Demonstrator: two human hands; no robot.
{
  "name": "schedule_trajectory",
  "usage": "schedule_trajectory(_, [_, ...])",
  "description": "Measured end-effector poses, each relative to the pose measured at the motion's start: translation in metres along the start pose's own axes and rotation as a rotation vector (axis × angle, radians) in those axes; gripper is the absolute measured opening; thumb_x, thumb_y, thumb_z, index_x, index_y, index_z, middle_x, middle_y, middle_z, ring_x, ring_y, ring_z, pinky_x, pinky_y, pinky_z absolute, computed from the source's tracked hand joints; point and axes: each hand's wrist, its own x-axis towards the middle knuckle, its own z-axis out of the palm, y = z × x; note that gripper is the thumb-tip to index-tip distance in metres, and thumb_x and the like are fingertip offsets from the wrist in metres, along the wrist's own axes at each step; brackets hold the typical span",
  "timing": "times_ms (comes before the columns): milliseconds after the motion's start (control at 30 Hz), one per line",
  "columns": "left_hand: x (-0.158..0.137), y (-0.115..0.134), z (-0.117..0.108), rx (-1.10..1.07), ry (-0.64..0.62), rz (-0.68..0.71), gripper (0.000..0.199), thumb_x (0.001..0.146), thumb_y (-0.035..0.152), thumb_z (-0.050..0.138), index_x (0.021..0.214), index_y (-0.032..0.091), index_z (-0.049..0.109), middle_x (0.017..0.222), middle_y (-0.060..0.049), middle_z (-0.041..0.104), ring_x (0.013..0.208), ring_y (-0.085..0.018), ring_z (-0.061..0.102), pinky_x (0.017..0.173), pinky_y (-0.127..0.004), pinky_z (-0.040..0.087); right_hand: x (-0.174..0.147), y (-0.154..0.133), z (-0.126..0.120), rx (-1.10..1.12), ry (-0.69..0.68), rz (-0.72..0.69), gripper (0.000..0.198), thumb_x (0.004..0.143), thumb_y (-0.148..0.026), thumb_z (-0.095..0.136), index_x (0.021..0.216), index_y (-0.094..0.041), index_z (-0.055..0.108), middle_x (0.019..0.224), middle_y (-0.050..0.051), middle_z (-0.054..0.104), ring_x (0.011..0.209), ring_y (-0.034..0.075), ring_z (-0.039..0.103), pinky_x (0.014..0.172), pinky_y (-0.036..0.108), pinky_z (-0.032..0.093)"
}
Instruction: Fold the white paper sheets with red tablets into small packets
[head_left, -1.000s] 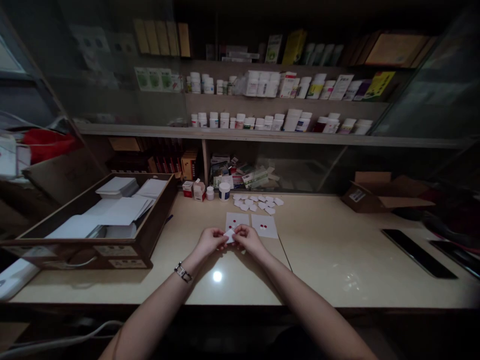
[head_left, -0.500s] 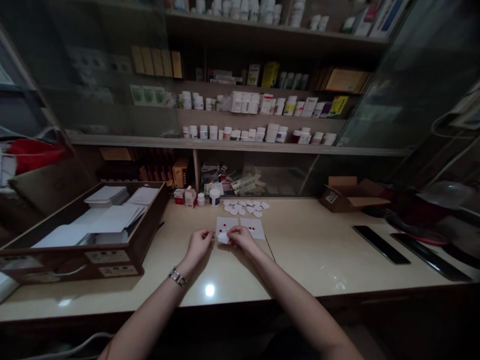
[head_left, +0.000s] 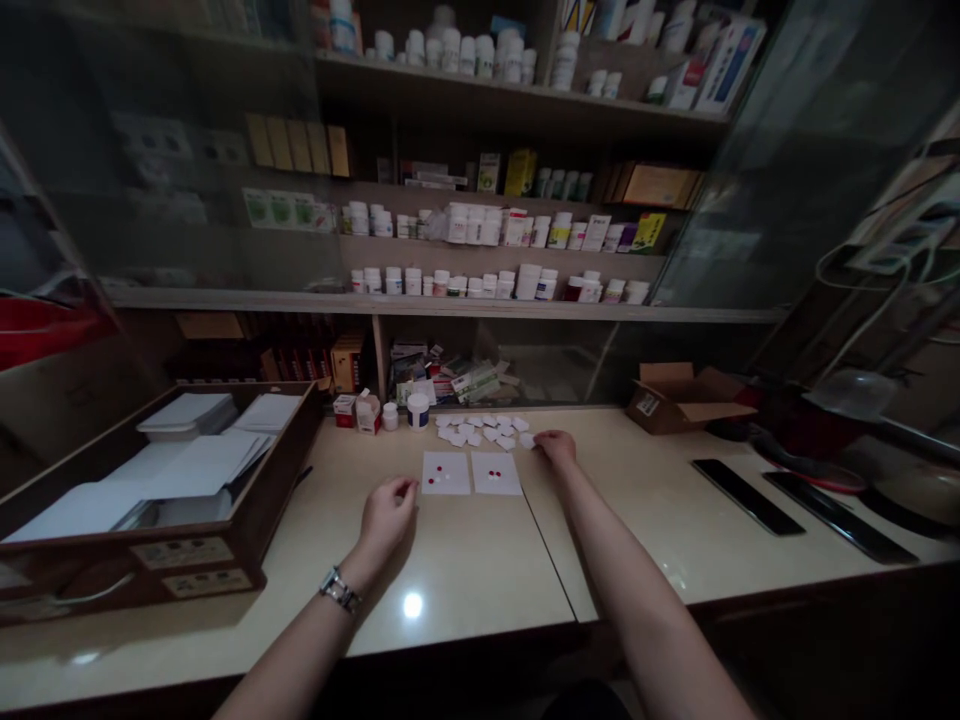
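On the counter, two square white papers lie side by side: the left paper (head_left: 456,486) and the right paper (head_left: 508,486), each bearing a few red and white pills. My left hand (head_left: 388,512), a watch on its wrist, rests just left of the left paper. Its fingertips are pinched together, and whatever they may hold cannot be made out. Farther right, my right hand (head_left: 556,448) pinches a small folded paper packet (head_left: 527,440) at the right end of a cluster of similar folded packets (head_left: 490,434).
A drawer-like box (head_left: 259,545) of white papers stands at left. Behind the papers are a blue-and-white jar (head_left: 418,412), a small white bottle (head_left: 390,417) and small boxes (head_left: 367,412). An open cardboard box (head_left: 679,405) and a black phone (head_left: 746,495) lie right. Shelves of medicine bottles rise behind.
My right hand has moved right and away from the papers, carrying the folded packet to the cluster's right end. My left hand stays left of the papers. The camera view has shifted slightly.
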Motion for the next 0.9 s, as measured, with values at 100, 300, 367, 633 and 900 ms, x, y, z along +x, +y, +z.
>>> schedule_trajectory(100, [0.000, -0.003, 0.001, 0.057, 0.008, 0.017, 0.027, 0.082, 0.031, 0.048, 0.081, 0.015, 0.069, 0.085, -0.008, 0.069, 0.079, -0.020, 0.062, 0.071, -0.028, 0.046, 0.006, 0.001, 0.009, -0.125, 0.017, 0.002, 0.010, 0.065, -0.018, 0.062, 0.071, -0.014, 0.069, 0.070, 0.008, 0.070, 0.071, 0.020, 0.065, 0.054, 0.022, 0.040])
schedule_trajectory(300, [0.000, -0.001, -0.001, 0.116, 0.029, 0.057, 0.021, 0.081, 0.023, 0.049, 0.090, 0.016, 0.067, 0.092, -0.008, 0.067, 0.082, -0.018, 0.061, 0.070, -0.027, 0.046, 0.003, -0.017, 0.010, -0.316, 0.065, -0.053, 0.025, 0.072, -0.018, 0.059, 0.094, -0.013, 0.069, 0.097, 0.015, 0.069, 0.092, 0.027, 0.064, 0.067, 0.028, 0.043])
schedule_trajectory(367, [0.000, 0.002, -0.003, 0.133, 0.044, 0.050, 0.018, 0.081, 0.024, 0.051, 0.086, 0.017, 0.066, 0.089, -0.006, 0.066, 0.077, -0.017, 0.060, 0.067, -0.026, 0.046, -0.012, -0.027, 0.013, -0.345, 0.080, -0.124, 0.032, 0.077, -0.018, 0.053, 0.107, -0.015, 0.065, 0.103, 0.013, 0.067, 0.096, 0.025, 0.062, 0.072, 0.029, 0.043])
schedule_trajectory(633, [0.001, 0.007, -0.010, 0.255, 0.125, 0.201, 0.028, 0.089, 0.026, 0.042, 0.073, 0.017, 0.063, 0.088, -0.008, 0.062, 0.090, -0.022, 0.054, 0.084, -0.036, 0.043, -0.167, -0.055, 0.053, -0.620, -0.344, -0.831, 0.028, 0.086, -0.031, 0.050, 0.106, -0.017, 0.062, 0.108, 0.012, 0.062, 0.099, 0.026, 0.055, 0.085, 0.035, 0.038])
schedule_trajectory(900, [0.002, 0.002, -0.012, 0.335, 0.117, 0.155, 0.015, 0.082, 0.016, 0.047, 0.083, 0.018, 0.062, 0.090, -0.008, 0.062, 0.092, -0.023, 0.053, 0.085, -0.038, 0.043, -0.201, -0.060, 0.072, -0.778, -0.362, -0.842, 0.038, 0.091, -0.045, 0.043, 0.108, -0.016, 0.061, 0.109, 0.016, 0.062, 0.103, 0.031, 0.053, 0.096, 0.048, 0.028])
